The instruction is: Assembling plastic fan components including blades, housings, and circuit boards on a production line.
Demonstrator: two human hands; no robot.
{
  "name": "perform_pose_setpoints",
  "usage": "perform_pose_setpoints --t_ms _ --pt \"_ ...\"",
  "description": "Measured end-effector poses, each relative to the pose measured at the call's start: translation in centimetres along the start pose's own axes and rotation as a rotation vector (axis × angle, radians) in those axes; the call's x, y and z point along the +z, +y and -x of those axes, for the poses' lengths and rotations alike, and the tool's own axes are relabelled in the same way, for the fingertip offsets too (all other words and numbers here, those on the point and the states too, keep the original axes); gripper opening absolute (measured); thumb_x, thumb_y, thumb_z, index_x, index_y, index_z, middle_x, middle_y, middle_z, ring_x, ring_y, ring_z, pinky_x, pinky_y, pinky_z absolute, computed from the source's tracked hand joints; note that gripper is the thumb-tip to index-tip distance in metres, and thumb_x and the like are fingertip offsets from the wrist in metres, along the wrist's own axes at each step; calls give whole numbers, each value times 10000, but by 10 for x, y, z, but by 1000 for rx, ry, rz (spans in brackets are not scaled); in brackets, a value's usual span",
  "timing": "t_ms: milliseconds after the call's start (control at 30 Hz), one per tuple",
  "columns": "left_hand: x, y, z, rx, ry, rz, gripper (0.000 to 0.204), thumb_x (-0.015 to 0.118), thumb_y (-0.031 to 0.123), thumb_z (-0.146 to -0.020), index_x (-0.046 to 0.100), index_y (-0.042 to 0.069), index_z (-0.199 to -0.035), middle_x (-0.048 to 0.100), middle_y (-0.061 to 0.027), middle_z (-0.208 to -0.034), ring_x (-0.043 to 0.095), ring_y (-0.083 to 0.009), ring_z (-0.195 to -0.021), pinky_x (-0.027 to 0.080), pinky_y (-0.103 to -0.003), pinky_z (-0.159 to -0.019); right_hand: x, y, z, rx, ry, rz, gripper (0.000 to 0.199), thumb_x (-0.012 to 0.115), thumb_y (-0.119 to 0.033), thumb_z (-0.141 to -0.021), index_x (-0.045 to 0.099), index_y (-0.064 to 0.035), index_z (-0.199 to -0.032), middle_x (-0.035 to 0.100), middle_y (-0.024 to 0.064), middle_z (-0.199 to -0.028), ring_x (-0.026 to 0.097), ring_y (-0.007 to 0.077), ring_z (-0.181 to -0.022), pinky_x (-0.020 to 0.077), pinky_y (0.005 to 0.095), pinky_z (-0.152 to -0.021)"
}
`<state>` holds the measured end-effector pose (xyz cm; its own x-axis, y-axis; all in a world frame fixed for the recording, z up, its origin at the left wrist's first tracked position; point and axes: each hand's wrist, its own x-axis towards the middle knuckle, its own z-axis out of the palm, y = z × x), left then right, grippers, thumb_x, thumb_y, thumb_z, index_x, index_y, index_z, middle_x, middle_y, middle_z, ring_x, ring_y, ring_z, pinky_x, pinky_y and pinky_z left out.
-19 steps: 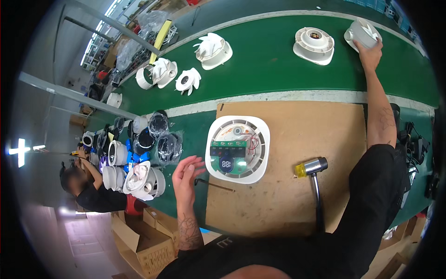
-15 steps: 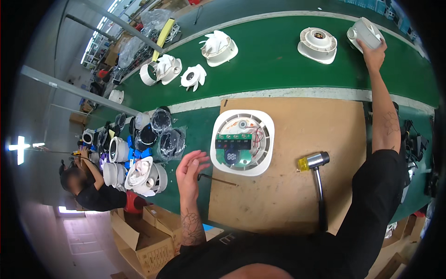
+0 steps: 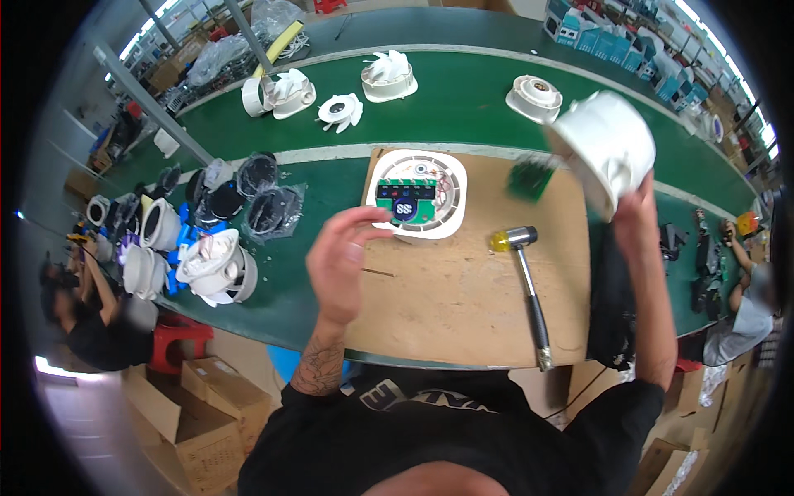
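My right hand grips the rim of a white round plastic fan housing, held tilted in the air over the right of the cardboard. Beside it a green circuit board hangs, blurred; it seems attached to the housing. My left hand is open, fingers stretched toward a second white housing; whether the fingertips touch its rim I cannot tell. That housing lies on the cardboard and carries a green board with a round dark display and thin red wires.
A hammer with a yellow tip lies on the cardboard sheet, near a thin dark rod. White fan parts stand along the green belt. Bagged black parts and housings crowd the left. Other people work at both sides.
My right hand has lifted the housing off the belt and brought it nearer, with the green board now showing beside it. My left hand has moved toward the housing on the cardboard. The view has shifted.
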<state>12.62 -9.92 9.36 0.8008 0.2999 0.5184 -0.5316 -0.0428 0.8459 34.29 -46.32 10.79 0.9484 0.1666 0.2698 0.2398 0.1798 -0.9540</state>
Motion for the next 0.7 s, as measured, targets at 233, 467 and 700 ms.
perform_pose_setpoints --t_ms 233,467,700 --pt "75 -24 69 -43 -207 94 872 401 576 -968 127 -55 -1504 214 -210 -1545 268 -309 -1417 224 -438 -1153 84 -2 189 808 -146 -481 1019 781 -428 -725 214 -135 -1519 377 85 -1479 400 278 -1354 348 461 -1124" --pt "59 -43 64 -270 -120 156 568 306 252 -1048 166 -55 -1504 271 -194 -1530 286 -251 -1402 214 -347 -1146 111 32 176 878 -192 -678 639 467 -484 -973 312 -113 -1470 414 129 -1459 478 308 -1300 463 524 -1032" --pt "49 -11 62 -360 -193 -30 572 283 269 -1060 137 -50 -1512 248 -203 -1542 243 -269 -1431 184 -340 -1157 127 22 173 928 -277 -673 696 355 -566 -985 296 -68 -1468 408 151 -1459 505 325 -1278 518 531 -958"
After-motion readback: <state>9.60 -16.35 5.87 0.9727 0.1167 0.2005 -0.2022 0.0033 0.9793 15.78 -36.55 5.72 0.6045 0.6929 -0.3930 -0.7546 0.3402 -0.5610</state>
